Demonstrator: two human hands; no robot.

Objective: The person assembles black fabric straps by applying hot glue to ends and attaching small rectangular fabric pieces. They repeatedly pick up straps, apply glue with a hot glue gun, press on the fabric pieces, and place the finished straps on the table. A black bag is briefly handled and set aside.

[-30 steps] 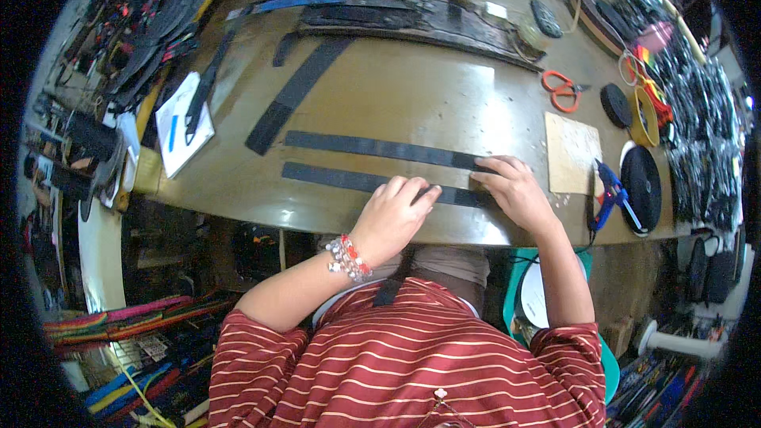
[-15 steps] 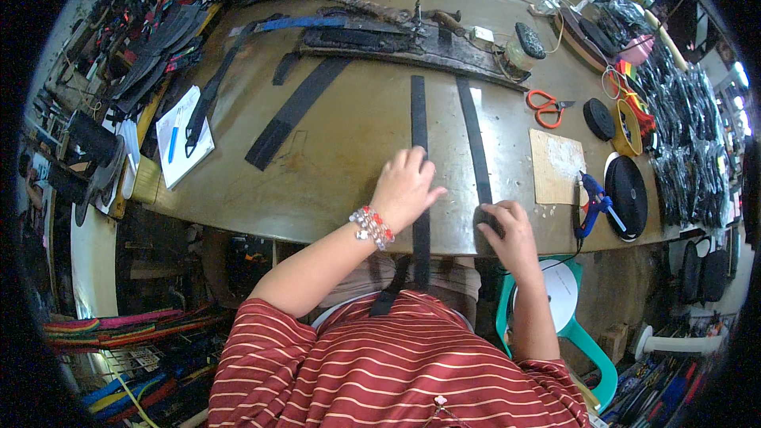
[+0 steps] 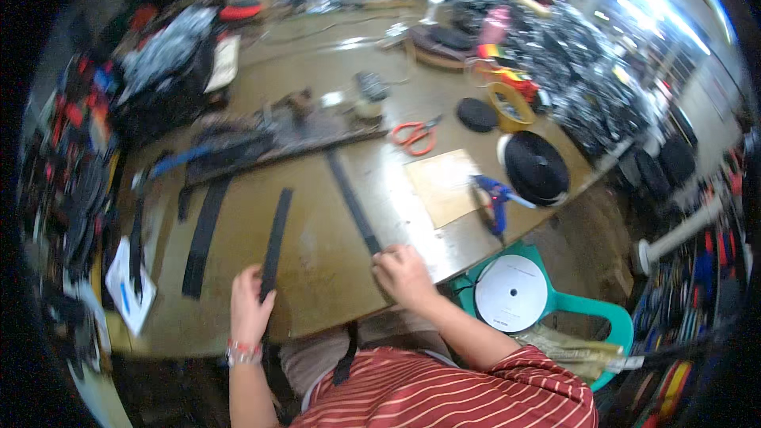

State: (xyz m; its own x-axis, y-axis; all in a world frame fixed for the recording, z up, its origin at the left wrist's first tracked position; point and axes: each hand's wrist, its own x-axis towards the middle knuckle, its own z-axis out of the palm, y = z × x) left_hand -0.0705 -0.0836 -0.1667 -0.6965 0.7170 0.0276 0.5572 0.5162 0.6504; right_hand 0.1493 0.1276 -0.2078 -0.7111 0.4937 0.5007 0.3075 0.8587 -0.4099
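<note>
My left hand (image 3: pixel 250 301) is at the near side of the table, its fingers and thumb closed on the lower part of a black fabric strip (image 3: pixel 277 230). This strip lies flat, pointing away from me. To its right is another black strip (image 3: pixel 349 194), which runs from a dark board toward me. My right hand (image 3: pixel 404 273) pinches the near end of that strip, fingers bent together; its very tip is hidden under them. A short black strap (image 3: pixel 346 357) hangs at my lap.
On the table are orange-handled scissors (image 3: pixel 414 136), a tan board (image 3: pixel 441 186), a blue glue gun (image 3: pixel 495 200), a black tape roll (image 3: pixel 537 168) and a long dark wooden board (image 3: pixel 289 143). A wider black strip (image 3: pixel 206 242) lies left. A green chair (image 3: pixel 610 321) bears a white reel (image 3: pixel 511 292).
The whole view has swung right and blurred. My left hand has gone from lying over the middle strip to gripping it lower down. The right hand stays at its strip's near end.
</note>
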